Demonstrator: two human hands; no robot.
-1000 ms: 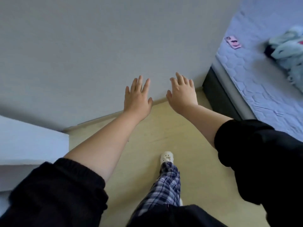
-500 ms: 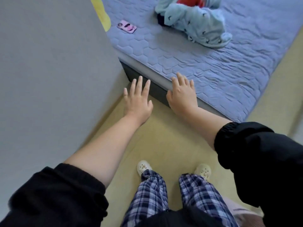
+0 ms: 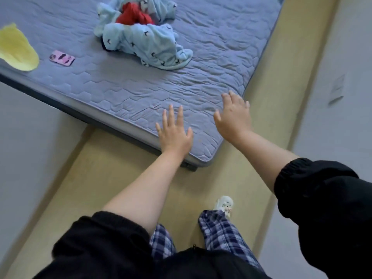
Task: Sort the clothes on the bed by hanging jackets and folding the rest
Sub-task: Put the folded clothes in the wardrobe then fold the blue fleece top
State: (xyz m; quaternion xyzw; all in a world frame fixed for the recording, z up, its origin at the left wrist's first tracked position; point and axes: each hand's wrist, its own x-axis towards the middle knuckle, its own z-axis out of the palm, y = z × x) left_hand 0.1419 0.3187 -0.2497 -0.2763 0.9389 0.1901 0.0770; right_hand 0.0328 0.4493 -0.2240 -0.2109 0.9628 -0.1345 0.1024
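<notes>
- The left hand point(image 3: 174, 135) is spread wide, fingers straight, palm down, and holds nothing; it is over the near edge of the bed point(image 3: 124, 91).
- The right hand point(image 3: 233, 117) is also open and empty, fingers apart, over the bed's near corner.
- Whether either hand touches the quilted blue cover cannot be told.
- The clothes lie in one crumpled heap farther up the bed, well apart from both hands: a light blue fleece garment point(image 3: 149, 45) with small dark marks, wrapped around a red garment point(image 3: 133, 18).
- A phone in a pink case point(image 3: 62, 58) lies left of the heap; its print is too blurred to read.
- A yellow cloth point(image 3: 17, 48) is at the bed's left edge.
- Below are plaid trousers point(image 3: 223, 228) and a white clog point(image 3: 224, 204) on the wooden floor point(image 3: 104, 178).
</notes>
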